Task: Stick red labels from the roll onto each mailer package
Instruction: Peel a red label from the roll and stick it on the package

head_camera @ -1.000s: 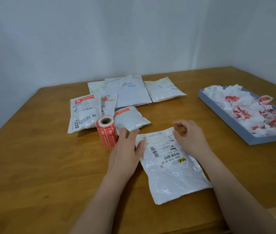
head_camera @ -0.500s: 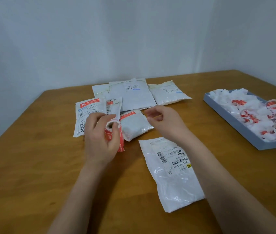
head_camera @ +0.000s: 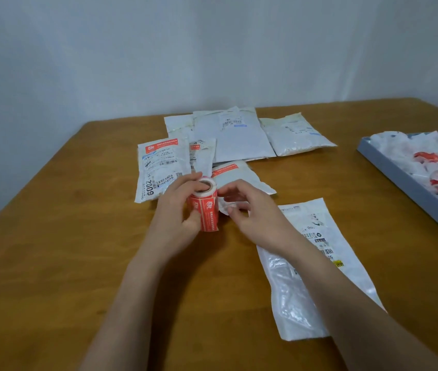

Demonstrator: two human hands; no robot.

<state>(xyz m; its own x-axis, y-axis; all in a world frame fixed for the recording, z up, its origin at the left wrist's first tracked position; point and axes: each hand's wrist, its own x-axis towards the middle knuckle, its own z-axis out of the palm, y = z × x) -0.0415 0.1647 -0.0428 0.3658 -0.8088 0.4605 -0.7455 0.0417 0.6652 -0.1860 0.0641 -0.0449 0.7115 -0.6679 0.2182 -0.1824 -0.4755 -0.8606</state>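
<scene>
My left hand (head_camera: 175, 218) grips the roll of red labels (head_camera: 207, 210) upright just above the table, with one fingertip at its open core. My right hand (head_camera: 258, 218) is beside the roll's right side with thumb and curled fingertips close to it; whether it pinches a label edge is unclear. A white mailer package (head_camera: 311, 277) with a barcode lies flat under my right forearm. Behind the roll lie several more mailers; the left one (head_camera: 161, 167) and a small one (head_camera: 242, 178) carry a red label, while a large one (head_camera: 234, 137) shows none.
A grey-blue tray (head_camera: 400, 180) at the right edge holds crumpled white backing scraps with red bits (head_camera: 426, 162). The wooden table (head_camera: 52, 263) meets a pale wall at the back. Its left edge runs diagonally at the far left.
My left hand left the near mailer, took the roll and lifted it toward me. My right hand moved from the mailer's top edge to the roll's right side.
</scene>
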